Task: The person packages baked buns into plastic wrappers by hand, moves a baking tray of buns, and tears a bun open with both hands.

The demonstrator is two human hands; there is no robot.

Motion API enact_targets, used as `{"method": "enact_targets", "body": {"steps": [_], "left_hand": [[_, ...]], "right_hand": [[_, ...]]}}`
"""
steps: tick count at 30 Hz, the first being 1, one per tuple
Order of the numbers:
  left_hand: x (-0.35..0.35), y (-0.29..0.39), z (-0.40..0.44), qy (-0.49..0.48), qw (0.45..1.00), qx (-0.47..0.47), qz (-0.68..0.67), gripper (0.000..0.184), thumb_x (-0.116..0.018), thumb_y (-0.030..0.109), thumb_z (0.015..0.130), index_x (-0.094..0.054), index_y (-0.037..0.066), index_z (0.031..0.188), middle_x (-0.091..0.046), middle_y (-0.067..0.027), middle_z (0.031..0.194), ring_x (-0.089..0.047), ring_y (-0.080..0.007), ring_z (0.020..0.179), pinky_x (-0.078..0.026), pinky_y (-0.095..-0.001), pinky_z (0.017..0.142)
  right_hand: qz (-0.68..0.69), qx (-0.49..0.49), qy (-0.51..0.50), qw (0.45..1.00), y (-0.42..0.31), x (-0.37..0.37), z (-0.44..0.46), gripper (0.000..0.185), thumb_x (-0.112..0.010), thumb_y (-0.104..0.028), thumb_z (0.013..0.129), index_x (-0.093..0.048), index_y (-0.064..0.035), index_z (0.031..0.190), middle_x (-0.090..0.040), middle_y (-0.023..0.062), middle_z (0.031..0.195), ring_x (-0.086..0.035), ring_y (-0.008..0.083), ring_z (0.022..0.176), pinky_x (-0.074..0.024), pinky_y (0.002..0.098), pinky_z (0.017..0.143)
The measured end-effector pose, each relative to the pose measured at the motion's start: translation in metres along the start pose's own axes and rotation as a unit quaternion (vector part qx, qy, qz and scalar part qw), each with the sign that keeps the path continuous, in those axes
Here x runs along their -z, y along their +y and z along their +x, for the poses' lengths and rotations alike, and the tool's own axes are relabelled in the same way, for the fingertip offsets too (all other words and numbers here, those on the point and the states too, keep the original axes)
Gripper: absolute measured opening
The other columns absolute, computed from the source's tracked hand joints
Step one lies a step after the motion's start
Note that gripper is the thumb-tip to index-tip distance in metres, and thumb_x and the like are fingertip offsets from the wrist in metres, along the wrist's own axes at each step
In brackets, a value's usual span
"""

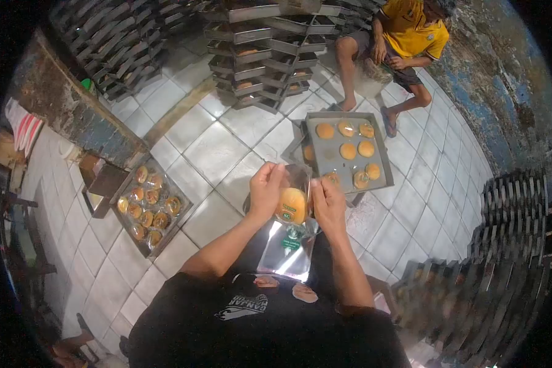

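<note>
Between my two hands hangs a clear plastic bag with a round golden bun (292, 205) inside and a green printed label low on it. My left hand (268, 191) pinches the bag's upper left side. The upper right side is gripped by the closed fingers of my right hand (328, 205). Just below, a stack of flat clear bags (286, 250) with a green print lies on my lap. Ahead to the right, a metal tray (334, 164) holds several round buns, some of them in clear wrapping.
A second tray (186, 211) at the left holds several bagged buns. Stacked metal trays (236, 61) rise ahead, with more stacks (448, 300) at the right. A person in a yellow shirt (414, 37) sits beyond the bun tray. White tiles (214, 153) cover the floor.
</note>
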State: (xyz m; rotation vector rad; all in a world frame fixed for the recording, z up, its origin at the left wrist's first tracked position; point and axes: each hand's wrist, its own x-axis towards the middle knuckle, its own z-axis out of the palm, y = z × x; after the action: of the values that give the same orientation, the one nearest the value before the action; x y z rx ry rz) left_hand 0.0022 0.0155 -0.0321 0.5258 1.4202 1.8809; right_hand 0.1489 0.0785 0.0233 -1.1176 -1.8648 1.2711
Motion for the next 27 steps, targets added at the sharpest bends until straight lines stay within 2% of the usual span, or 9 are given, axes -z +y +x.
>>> {"method": "enact_targets", "body": {"steps": [2,11,18,19,21,23,25,26,27], "left_hand": [[0.0,-0.003,-0.001,0.007,1.0,-0.007,-0.013,0.029,-0.055,0.024,0.107,-0.062,0.004,0.088,-0.061,-0.0014,0.076,-0.055,-0.0076,0.067,-0.046,-0.024,0.061],[0.004,-0.005,0.001,0.002,1.0,-0.004,-0.008,0.028,-0.055,0.024,0.107,-0.063,0.003,0.09,-0.062,-0.0016,0.078,-0.056,-0.0073,0.068,-0.046,-0.0235,0.062],[0.002,0.013,0.002,0.028,0.999,-0.005,0.019,0.027,-0.055,0.023,0.107,-0.065,0.002,0.094,-0.063,-0.0026,0.082,-0.057,-0.0087,0.072,-0.048,-0.0239,0.064],[0.003,0.012,0.005,0.022,0.999,0.006,0.023,0.027,-0.055,0.023,0.107,-0.065,0.002,0.094,-0.063,-0.0026,0.082,-0.057,-0.0087,0.072,-0.048,-0.0239,0.064],[0.002,0.017,0.031,0.057,0.985,-0.098,0.132,0.026,-0.055,0.021,0.106,-0.066,0.001,0.095,-0.061,-0.0045,0.09,-0.058,-0.0103,0.075,-0.048,-0.025,0.065],[0.01,0.027,0.037,0.064,0.969,-0.166,0.173,0.028,-0.058,0.021,0.104,-0.065,-0.004,0.093,-0.064,-0.0092,0.095,-0.06,-0.0166,0.083,-0.047,-0.0299,0.073],[0.021,0.035,0.011,0.015,0.944,-0.217,0.247,0.029,-0.058,0.021,0.104,-0.066,-0.005,0.095,-0.063,-0.0093,0.098,-0.059,-0.0177,0.081,-0.047,-0.0315,0.074],[0.034,0.017,0.004,0.014,0.945,-0.214,0.248,0.029,-0.058,0.021,0.104,-0.066,-0.005,0.095,-0.063,-0.0093,0.098,-0.059,-0.0177,0.081,-0.047,-0.0315,0.074],[0.051,-0.013,0.0,-0.018,0.969,-0.112,0.219,0.025,-0.058,0.019,0.104,-0.067,-0.002,0.095,-0.062,-0.0068,0.099,-0.058,-0.0133,0.081,-0.046,-0.0279,0.074]], "right_hand": [[-0.069,0.056,-0.002,0.996,-0.002,0.001,-0.004,0.018,-0.063,-0.013,0.098,-0.064,0.0047,0.094,-0.061,0.0153,0.082,-0.06,0.0226,0.072,-0.0477,0.0336,0.068],[-0.078,0.045,-0.07,0.993,-0.011,0.002,0.001,0.022,-0.065,-0.016,0.097,-0.064,0.005,0.09,-0.061,0.0174,0.082,-0.061,0.0275,0.071,-0.0474,0.0341,0.068],[-0.018,0.043,-0.058,0.997,-0.013,0.003,0.013,0.029,-0.062,-0.022,0.1,-0.064,0.0043,0.089,-0.058,0.0087,0.072,-0.055,0.0165,0.066,-0.0457,0.0332,0.062],[-0.018,0.029,-0.025,0.999,-0.015,0.006,0.028,0.029,-0.062,-0.024,0.101,-0.064,0.0021,0.087,-0.056,0.0042,0.069,-0.053,0.013,0.064,-0.0442,0.0311,0.06],[-0.017,0.015,0.016,1.0,-0.014,0.02,0.03,0.03,-0.062,-0.025,0.102,-0.065,-0.0002,0.085,-0.054,-0.0003,0.067,-0.05,0.0096,0.062,-0.0427,0.0291,0.057],[0.144,-0.135,-0.023,0.98,-0.018,0.031,0.039,0.03,-0.063,-0.028,0.102,-0.063,-0.0056,0.081,-0.051,-0.0052,0.067,-0.046,0.0066,0.058,-0.039,0.0253,0.054],[0.149,-0.135,-0.038,0.979,0.024,0.023,0.019,0.03,-0.065,-0.035,0.101,-0.06,-0.0116,0.082,-0.048,-0.0057,0.064,-0.045,0.0046,0.054,-0.033,0.0234,0.046],[0.165,-0.173,-0.055,0.97,0.039,0.02,0.003,0.03,-0.064,-0.034,0.101,-0.059,-0.011,0.082,-0.051,-0.0047,0.065,-0.048,0.0057,0.054,-0.0367,0.0234,0.048],[0.18,-0.211,-0.073,0.958,0.05,0.016,-0.011,0.03,-0.064,-0.033,0.102,-0.059,-0.0104,0.082,-0.053,-0.0037,0.067,-0.05,0.0068,0.054,-0.0404,0.0234,0.049]]}}
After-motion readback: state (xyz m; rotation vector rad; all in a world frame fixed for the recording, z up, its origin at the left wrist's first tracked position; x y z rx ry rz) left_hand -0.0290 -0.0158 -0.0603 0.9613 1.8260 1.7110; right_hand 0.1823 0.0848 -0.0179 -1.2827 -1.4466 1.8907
